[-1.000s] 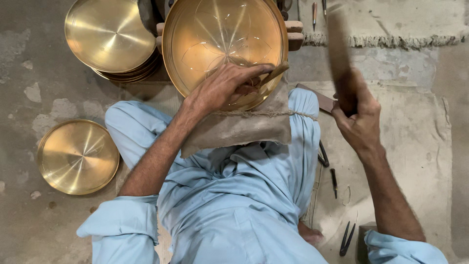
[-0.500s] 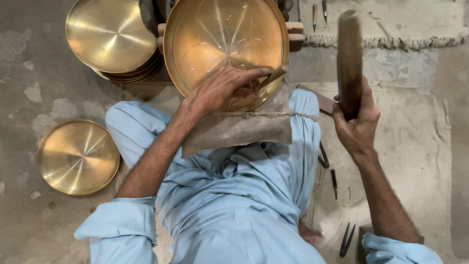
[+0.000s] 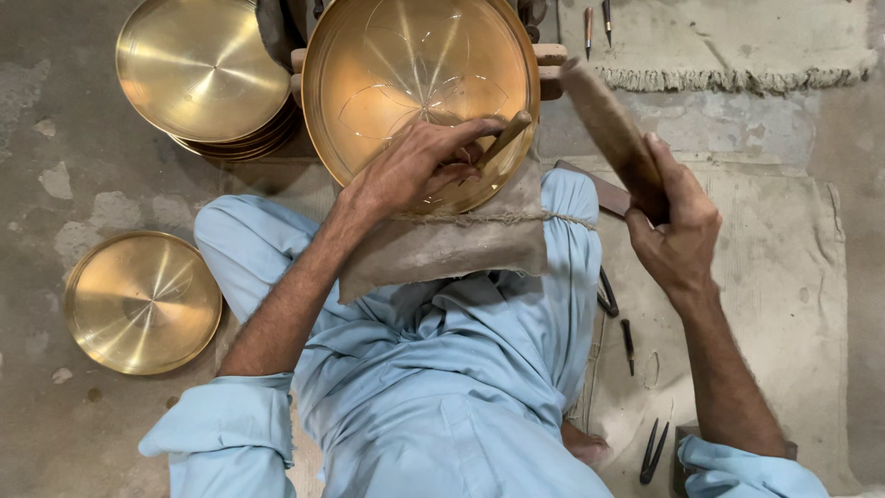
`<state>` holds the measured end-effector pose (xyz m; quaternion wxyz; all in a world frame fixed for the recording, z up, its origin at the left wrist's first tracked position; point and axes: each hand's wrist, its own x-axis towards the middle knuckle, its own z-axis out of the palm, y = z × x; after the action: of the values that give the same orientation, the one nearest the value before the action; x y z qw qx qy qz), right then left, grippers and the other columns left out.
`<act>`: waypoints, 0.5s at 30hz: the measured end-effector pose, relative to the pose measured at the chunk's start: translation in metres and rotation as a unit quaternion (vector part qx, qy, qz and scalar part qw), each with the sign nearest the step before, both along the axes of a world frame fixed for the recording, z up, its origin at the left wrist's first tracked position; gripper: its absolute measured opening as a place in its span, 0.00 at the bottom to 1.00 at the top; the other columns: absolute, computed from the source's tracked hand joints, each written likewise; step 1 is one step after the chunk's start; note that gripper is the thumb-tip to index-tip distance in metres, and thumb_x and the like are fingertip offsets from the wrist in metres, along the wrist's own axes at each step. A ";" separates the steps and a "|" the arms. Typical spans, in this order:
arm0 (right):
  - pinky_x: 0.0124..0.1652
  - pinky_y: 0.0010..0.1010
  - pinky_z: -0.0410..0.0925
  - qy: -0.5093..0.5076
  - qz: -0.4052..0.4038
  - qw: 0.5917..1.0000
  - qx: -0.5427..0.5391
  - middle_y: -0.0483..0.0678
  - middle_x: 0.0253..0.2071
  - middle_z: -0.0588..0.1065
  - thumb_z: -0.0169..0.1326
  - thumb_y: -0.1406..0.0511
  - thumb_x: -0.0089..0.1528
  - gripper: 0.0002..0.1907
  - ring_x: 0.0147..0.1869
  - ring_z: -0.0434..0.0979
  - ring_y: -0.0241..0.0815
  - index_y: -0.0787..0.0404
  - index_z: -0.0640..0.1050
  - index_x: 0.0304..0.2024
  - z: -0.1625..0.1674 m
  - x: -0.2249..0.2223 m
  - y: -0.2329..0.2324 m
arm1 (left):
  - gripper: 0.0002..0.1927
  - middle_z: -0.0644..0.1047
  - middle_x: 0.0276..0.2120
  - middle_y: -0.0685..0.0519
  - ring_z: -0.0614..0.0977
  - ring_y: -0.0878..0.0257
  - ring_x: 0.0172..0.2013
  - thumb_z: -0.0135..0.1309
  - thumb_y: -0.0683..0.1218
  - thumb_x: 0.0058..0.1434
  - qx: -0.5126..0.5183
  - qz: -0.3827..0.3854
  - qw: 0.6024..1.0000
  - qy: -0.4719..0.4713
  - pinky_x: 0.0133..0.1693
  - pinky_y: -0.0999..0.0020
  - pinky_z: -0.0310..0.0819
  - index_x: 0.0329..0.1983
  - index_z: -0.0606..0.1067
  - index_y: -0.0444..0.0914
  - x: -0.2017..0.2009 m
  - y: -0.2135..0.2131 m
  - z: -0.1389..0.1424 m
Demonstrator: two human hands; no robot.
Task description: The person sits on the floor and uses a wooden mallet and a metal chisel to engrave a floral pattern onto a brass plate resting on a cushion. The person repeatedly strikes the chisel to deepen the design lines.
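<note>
A large brass plate with scratched petal lines leans on a cloth pad over my lap. My left hand rests on its lower rim and pinches a thin chisel-like tool against the metal. My right hand is raised to the right of the plate and grips a dark wooden mallet, whose head tilts toward the plate and looks blurred.
A stack of brass plates sits at the upper left and a single brass plate lies on the concrete floor at left. Small metal tools and pliers lie on the mat at right. More tools lie at the top.
The mallet in my right hand has swung from upright to tilted left toward the chisel. My left hand and the plate have stayed put.
</note>
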<state>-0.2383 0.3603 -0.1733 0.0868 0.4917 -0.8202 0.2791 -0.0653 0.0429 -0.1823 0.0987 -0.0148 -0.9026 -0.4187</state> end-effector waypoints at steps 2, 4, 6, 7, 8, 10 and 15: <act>0.50 0.38 0.77 -0.051 0.021 0.998 -0.015 0.54 0.51 0.77 0.57 0.74 0.61 0.42 0.51 0.82 0.48 0.52 0.61 0.77 0.001 -0.003 -0.001 | 0.33 0.85 0.40 0.53 0.88 0.59 0.41 0.60 0.42 0.61 -0.002 0.001 1.000 -0.001 0.48 0.57 0.81 0.70 0.65 0.49 -0.001 0.001 -0.002; 0.48 0.40 0.76 -0.038 0.004 0.999 0.030 0.54 0.49 0.78 0.58 0.75 0.60 0.42 0.48 0.81 0.50 0.52 0.63 0.76 0.005 -0.005 -0.001 | 0.35 0.85 0.39 0.53 0.87 0.60 0.39 0.60 0.42 0.61 -0.025 0.005 0.999 -0.029 0.49 0.58 0.82 0.71 0.65 0.50 -0.002 0.002 -0.005; 0.41 0.43 0.75 0.043 -0.049 0.989 0.132 0.54 0.44 0.80 0.60 0.76 0.57 0.43 0.40 0.82 0.51 0.48 0.69 0.74 0.010 -0.006 0.001 | 0.36 0.85 0.41 0.53 0.87 0.60 0.39 0.60 0.41 0.60 -0.025 0.004 0.999 -0.020 0.50 0.58 0.82 0.71 0.64 0.50 -0.003 0.003 -0.006; 0.44 0.42 0.75 0.028 -0.032 0.995 0.086 0.55 0.47 0.79 0.59 0.76 0.57 0.42 0.44 0.82 0.52 0.50 0.68 0.74 0.012 -0.005 0.001 | 0.36 0.85 0.42 0.53 0.87 0.60 0.40 0.60 0.40 0.59 -0.012 0.001 1.000 -0.001 0.50 0.59 0.82 0.71 0.65 0.50 -0.002 0.003 -0.006; 0.48 0.42 0.75 0.013 -0.015 0.999 0.039 0.57 0.51 0.78 0.58 0.76 0.58 0.42 0.49 0.82 0.52 0.52 0.66 0.75 0.014 -0.003 0.002 | 0.37 0.85 0.44 0.53 0.87 0.60 0.40 0.60 0.40 0.58 0.002 -0.003 1.000 0.018 0.50 0.59 0.82 0.71 0.65 0.50 -0.002 0.003 -0.006; 0.51 0.42 0.76 0.003 -0.007 1.000 -0.003 0.58 0.53 0.77 0.57 0.77 0.58 0.42 0.52 0.82 0.52 0.54 0.65 0.75 0.018 -0.002 0.002 | 0.37 0.84 0.44 0.52 0.87 0.59 0.41 0.60 0.39 0.58 0.016 -0.005 1.000 0.017 0.50 0.58 0.83 0.71 0.64 0.48 -0.001 0.003 -0.005; 0.49 0.40 0.76 0.005 -0.014 1.000 0.001 0.56 0.52 0.78 0.57 0.77 0.57 0.42 0.51 0.82 0.51 0.52 0.67 0.74 0.023 -0.002 -0.001 | 0.35 0.84 0.44 0.51 0.87 0.57 0.43 0.61 0.39 0.60 0.000 -0.007 0.999 0.032 0.50 0.57 0.82 0.71 0.64 0.46 0.001 0.002 0.000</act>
<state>-0.2408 0.3597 -0.1507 0.0949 0.4813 -0.8269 0.2748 -0.0647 0.0450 -0.1819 0.1247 -0.0351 -0.8989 -0.4185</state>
